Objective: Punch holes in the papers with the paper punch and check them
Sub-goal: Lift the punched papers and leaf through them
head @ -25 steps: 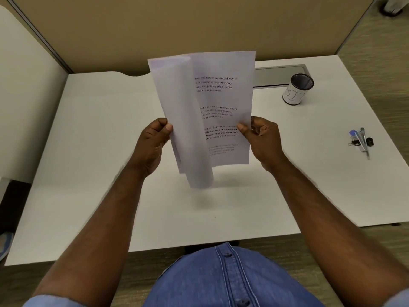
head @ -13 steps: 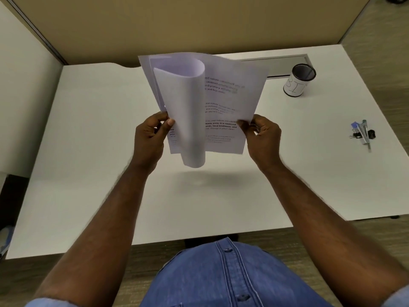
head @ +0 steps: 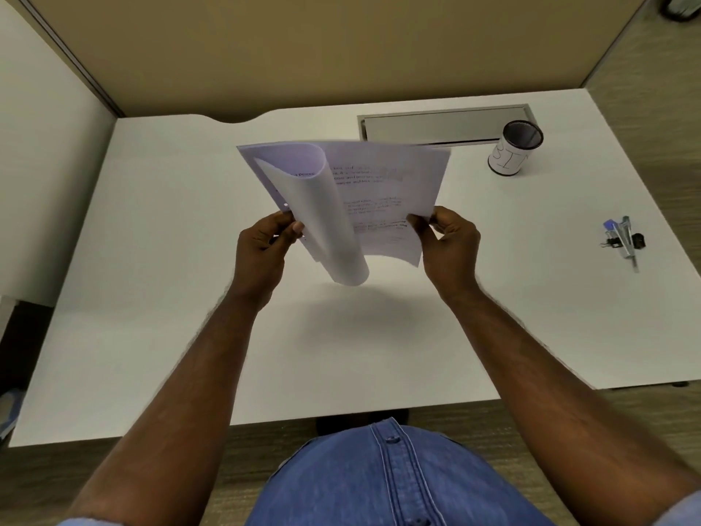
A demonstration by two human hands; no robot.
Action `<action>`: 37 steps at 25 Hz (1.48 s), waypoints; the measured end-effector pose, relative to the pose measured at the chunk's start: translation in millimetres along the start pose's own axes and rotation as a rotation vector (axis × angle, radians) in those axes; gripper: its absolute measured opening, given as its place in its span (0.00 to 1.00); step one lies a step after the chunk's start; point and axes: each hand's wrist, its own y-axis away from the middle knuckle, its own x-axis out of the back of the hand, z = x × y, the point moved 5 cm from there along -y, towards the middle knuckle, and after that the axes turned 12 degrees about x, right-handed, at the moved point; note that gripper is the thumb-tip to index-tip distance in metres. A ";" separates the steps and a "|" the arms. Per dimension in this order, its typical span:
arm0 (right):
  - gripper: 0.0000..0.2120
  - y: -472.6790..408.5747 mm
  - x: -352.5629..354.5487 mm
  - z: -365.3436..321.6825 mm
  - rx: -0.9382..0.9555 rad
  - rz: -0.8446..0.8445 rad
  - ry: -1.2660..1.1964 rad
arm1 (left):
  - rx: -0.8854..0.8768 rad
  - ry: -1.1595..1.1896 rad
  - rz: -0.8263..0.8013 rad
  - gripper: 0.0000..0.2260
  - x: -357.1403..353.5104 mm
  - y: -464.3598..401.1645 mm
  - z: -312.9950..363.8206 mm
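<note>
Beige partition panels close off the far side of the white tabletop [head: 159, 282], where I hold a thin sheaf of white printed papers [head: 383, 191] in the air above the middle. My left hand [head: 265, 248] pinches the sheaf's left edge, thumb on top, beside two small punched holes; my right hand [head: 447, 244] pinches the right edge. The top sheet curls over from the left into a loose roll — its long axis running from far-left toward me. The holes lie right at my left thumb, so checking them falls to that hand. A black mesh pen cup [head: 516, 149] stands far right; no paper punch is visible.
</note>
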 end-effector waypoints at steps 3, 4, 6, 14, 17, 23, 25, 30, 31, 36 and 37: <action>0.05 -1.3 0.6 -0.3 0.010 -0.004 0.007 | -0.011 -0.018 0.011 0.10 1.1 -0.5 2.7; 0.05 -1.2 0.3 -1.2 0.018 -0.003 0.007 | -0.019 -0.024 0.016 0.10 1.0 -0.4 4.1; 0.05 -0.4 -1.6 -3.0 0.032 -0.008 0.008 | -0.029 -0.034 0.015 0.09 -1.0 -0.6 6.6; 0.06 1.4 -3.5 -3.1 0.039 -0.007 0.014 | -0.022 -0.027 0.063 0.09 4.5 1.4 6.7; 0.06 2.4 -4.6 -3.6 0.027 -0.005 -0.003 | 0.003 -0.001 0.094 0.08 6.2 3.0 5.2; 0.06 1.5 -6.4 -4.9 0.035 -0.034 -0.008 | 0.015 0.008 0.124 0.08 9.8 2.8 6.9; 0.05 0.9 -8.3 -4.8 0.036 -0.062 -0.011 | 0.019 0.006 0.134 0.08 10.4 3.2 7.0; 0.09 2.1 -17.0 0.3 -0.069 -0.179 -0.130 | 0.038 -0.006 0.159 0.07 7.9 0.7 11.5; 0.13 3.2 -20.1 1.2 -0.089 -0.233 -0.134 | 0.042 -0.005 0.154 0.06 5.8 0.3 13.1; 0.36 4.6 -25.4 -0.9 -0.055 -0.275 -0.111 | 0.035 0.041 0.072 0.08 -3.9 0.5 23.7; 0.41 3.4 -24.4 -3.0 -0.043 -0.247 -0.145 | 0.037 0.050 0.063 0.07 -4.2 0.2 25.2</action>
